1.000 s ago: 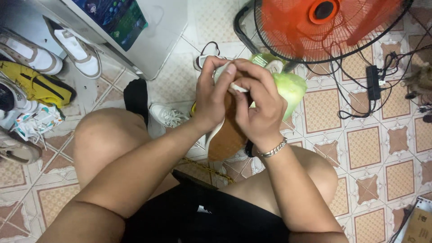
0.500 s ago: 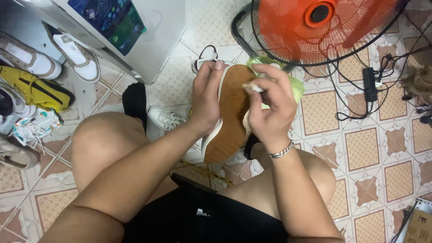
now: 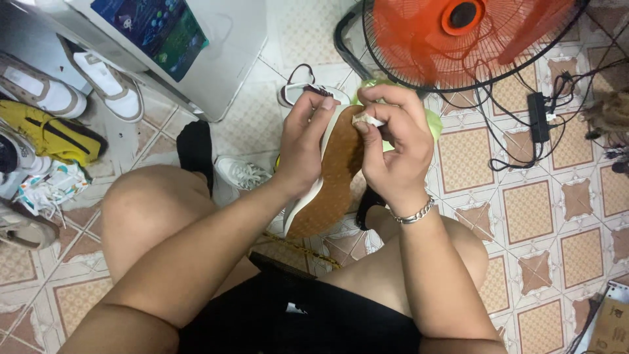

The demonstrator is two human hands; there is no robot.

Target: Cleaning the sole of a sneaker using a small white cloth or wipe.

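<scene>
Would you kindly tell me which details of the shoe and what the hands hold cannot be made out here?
Head view:
- The shoe's upper is hidden: its brown sole faces the camera.
- The small white piece in the right hand is mostly covered by fingers; its kind is unclear.
- The left hand covers the shoe's far edge.
- The green thing behind the hands is mostly blocked.

even indoor light, soft shadows, slight blur at edges.

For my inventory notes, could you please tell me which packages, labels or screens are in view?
Printed label: on the white appliance at top left, rectangular, dark blue and green with small pale pictures.
Cardboard box: bottom right corner, brown, only partly in view.
No screens.
</scene>
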